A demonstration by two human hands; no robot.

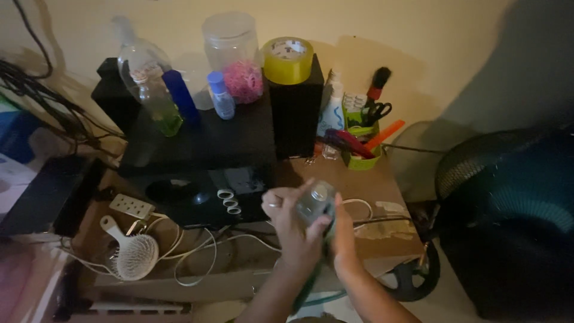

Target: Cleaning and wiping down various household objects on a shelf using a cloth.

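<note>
The fingers (286, 206) of the left hand (293, 230) are curled round a small clear jar (315, 202), the thumb pressed against its side, so that hand is closed on it. The right hand (342, 230) comes up from below with its fingers against the jar's far side; they look wrapped round it too, though the dim, blurred view makes the exact hold hard to read. The jar sits between the two hands, raised above the front edge of the brown surface (371, 179).

Taking the jar as the landmark: just left of it lie three small white rings (229, 202) on a glossy black box (197, 191). Farther left and lower sit a white power strip (132, 206), a white mesh strainer (133, 254) and loose white cable (197, 251). Behind it stands a black speaker (296, 113) carrying a roll of yellow tape (288, 60). Behind and left are a clear jar of pink bands (236, 57) and several bottles (156, 98). Behind and right is a green holder (360, 140) with scissors and a brush.

To handle the jar well, I judge one hand should steady the body firmly while the other works, keeping it upright and over the surface in case it slips.
</note>
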